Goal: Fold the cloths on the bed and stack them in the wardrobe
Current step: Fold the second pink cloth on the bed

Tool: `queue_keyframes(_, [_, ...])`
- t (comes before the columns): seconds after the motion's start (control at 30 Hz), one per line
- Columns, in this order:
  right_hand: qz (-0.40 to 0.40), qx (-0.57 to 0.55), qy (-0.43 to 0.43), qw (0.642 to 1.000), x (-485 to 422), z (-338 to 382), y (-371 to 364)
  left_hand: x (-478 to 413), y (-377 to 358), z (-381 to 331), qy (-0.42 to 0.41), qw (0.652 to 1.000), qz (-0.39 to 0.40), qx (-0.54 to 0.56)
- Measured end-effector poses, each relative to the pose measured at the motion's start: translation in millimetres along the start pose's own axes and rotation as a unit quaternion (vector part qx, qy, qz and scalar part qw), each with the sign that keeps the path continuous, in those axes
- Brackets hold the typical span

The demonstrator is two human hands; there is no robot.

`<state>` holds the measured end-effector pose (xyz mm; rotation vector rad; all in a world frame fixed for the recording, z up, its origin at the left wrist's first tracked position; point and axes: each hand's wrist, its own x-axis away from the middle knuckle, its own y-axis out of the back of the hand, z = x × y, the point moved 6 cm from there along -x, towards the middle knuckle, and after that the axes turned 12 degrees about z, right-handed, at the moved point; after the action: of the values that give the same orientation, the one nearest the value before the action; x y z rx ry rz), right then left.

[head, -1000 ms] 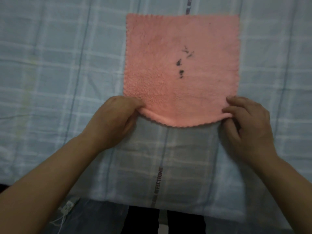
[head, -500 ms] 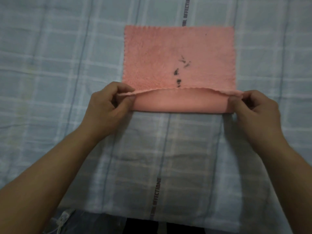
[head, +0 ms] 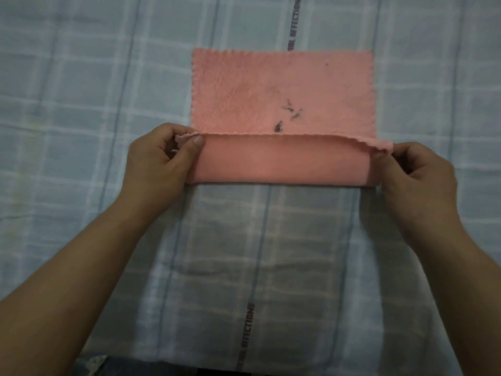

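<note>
- Both hands pinch the cloth (head: 282, 85). The left hand (head: 160, 161) holds the near-left corner between thumb and curled fingers, and the right hand (head: 417, 175) holds the near-right corner the same way.
- It lies on the bed (head: 81, 104). The far part is flat, fuzzy face up, with dark marks (head: 290, 115) near the middle.
- Its near edge is turned up and over, stretched between the hands across the flat part. A band of smoother underside shows between that raised edge and the crease nearest the person.
- By my reading, the first fold is roughly half made: the raised edge sits well short of the far edge and is not yet laid down or lined up.
- What remains, as I judge it, is to finish this fold, probably fold again, then carry the cloth to the wardrobe, which is not in view.
- No other cloths and no stack show here, so I cannot tell how many remain.
</note>
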<state>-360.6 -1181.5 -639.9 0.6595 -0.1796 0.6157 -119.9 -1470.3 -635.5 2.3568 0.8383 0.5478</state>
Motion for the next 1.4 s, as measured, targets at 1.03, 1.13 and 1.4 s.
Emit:
queue_keyframes(1.03, [-0.025, 0.079, -0.052, 0.995, -124.8, 54.9, -2.1, -127.5, 14.1, -14.1, 0.070, 0.994, -0.083, -0.008])
queue_keyframes(1.13, [-0.034, 0.113, -0.040, 0.992, -128.9, 61.7, -2.6, -134.1, 13.5, -12.2, 0.080, 0.993, -0.087, -0.015])
queue_keyframes(1.4, [-0.038, 0.158, -0.050, 0.985, -134.7, 65.2, -6.7, -139.7, 9.5, -9.4, 0.106, 0.989, -0.088, -0.052])
